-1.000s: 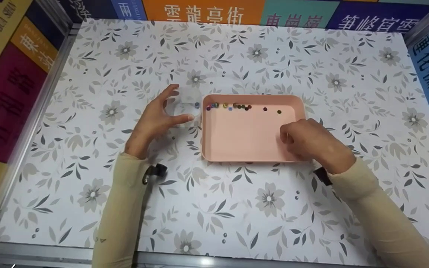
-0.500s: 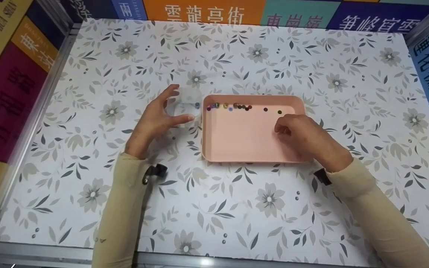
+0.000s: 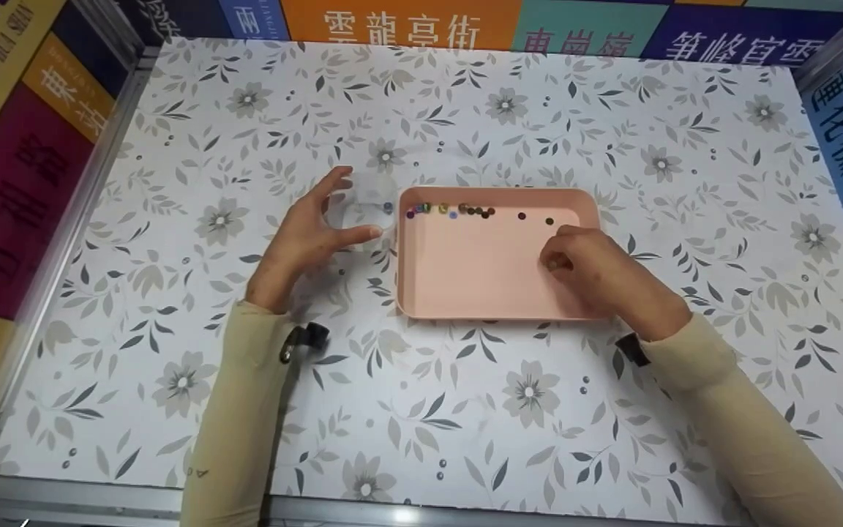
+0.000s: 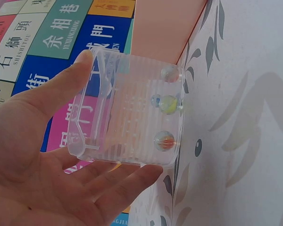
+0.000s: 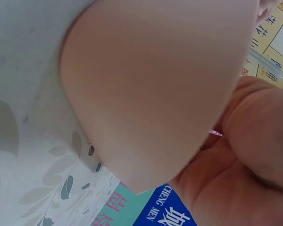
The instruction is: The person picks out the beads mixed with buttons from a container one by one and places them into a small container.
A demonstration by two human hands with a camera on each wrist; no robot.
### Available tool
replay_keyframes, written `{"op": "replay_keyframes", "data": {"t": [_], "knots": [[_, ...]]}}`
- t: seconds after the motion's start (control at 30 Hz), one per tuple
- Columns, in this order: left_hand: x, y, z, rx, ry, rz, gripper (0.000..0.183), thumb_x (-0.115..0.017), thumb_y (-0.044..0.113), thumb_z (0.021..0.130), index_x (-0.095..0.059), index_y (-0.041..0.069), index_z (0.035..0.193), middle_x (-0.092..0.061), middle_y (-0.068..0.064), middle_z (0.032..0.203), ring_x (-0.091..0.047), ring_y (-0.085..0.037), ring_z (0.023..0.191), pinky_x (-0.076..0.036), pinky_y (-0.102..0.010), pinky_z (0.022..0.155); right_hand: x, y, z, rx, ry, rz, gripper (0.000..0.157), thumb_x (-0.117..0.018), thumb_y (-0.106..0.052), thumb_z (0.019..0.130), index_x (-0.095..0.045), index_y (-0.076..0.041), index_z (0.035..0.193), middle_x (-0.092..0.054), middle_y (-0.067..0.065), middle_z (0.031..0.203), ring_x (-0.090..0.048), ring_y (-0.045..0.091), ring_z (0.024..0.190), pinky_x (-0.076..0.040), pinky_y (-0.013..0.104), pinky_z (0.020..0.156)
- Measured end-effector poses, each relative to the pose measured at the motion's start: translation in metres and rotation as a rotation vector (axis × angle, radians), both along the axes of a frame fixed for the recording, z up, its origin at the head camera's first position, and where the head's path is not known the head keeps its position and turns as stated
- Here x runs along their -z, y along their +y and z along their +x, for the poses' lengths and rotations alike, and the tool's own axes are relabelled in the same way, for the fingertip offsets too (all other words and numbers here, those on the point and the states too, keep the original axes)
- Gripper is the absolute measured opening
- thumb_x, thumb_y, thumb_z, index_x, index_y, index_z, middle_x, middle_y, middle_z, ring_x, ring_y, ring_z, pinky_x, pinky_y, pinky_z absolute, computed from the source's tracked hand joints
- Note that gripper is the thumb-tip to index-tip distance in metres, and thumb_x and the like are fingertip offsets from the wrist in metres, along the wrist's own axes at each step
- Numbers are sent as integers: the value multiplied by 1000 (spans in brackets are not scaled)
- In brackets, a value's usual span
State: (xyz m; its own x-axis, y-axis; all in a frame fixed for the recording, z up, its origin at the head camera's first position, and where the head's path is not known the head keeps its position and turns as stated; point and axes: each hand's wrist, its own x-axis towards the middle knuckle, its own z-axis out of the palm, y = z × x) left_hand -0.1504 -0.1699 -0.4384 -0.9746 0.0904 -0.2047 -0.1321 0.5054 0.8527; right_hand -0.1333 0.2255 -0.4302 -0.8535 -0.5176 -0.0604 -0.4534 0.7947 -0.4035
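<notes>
On the left, my left hand [image 3: 312, 227] grips a clear plastic box [image 3: 366, 208], thumb on one side and fingers on the other. Several glass marbles [image 4: 167, 104] lie at the bottom of that box in the left wrist view. Beside it stands a pink tray [image 3: 480, 278], with several small coloured marbles [image 3: 471, 211] strung along its far side. My right hand [image 3: 597, 271] is over the tray's right part, fingers curled and pinching what looks like a marble [image 3: 555, 264], mostly hidden by the fingers. The tray's wall [image 5: 151, 94] covers the fingertips in the right wrist view.
The table [image 3: 392, 410] has a white cloth with grey flowers and leaves. A metal frame edge [image 3: 85, 490] runs along the near side, and colourful lettered panels [image 3: 407, 25] stand behind and at the sides.
My right hand has shifted slightly left and up inside the tray, and a small light thing now shows between its fingertips. The left hand and the box stay put.
</notes>
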Motion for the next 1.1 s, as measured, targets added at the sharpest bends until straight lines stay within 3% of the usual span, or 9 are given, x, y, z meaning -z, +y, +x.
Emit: {"op": "replay_keyframes", "data": {"t": [0.47,0.63,0.83,1.1], "knots": [[-1,0,-1,-1,-7,-15,104,-91,37,81,-31,30,165,-43,-4,165,-30,-35,159,-32,-45,129,-6,-4,-1,84,-104,26,17,-63,9,91,-77,5,101,-69,19,95,-62,29,87,-53,41,80],[0,0,1,-4,-5,-19,104,-91,37,80,-31,30,164,-43,-5,165,-31,-35,159,-32,-46,129,-4,-3,-1,95,-123,17,13,-67,4,94,-77,4,101,-70,19,99,-64,30,93,-55,43,86],[2,1,2,8,-16,-26,103,-91,39,81,-31,30,164,-43,-4,165,-31,-34,159,-32,-46,129,-3,-3,1,83,-62,-1,10,-77,-5,92,-77,1,101,-69,14,97,-63,26,89,-55,40,81],[1,0,-1,6,-6,-31,103,-90,39,81,-31,29,165,-43,-5,165,-30,-35,159,-33,-46,129,-6,-3,-1,17,174,-20,14,-79,-15,93,-76,-3,99,-65,10,106,-67,28,94,-61,47,80]]}}
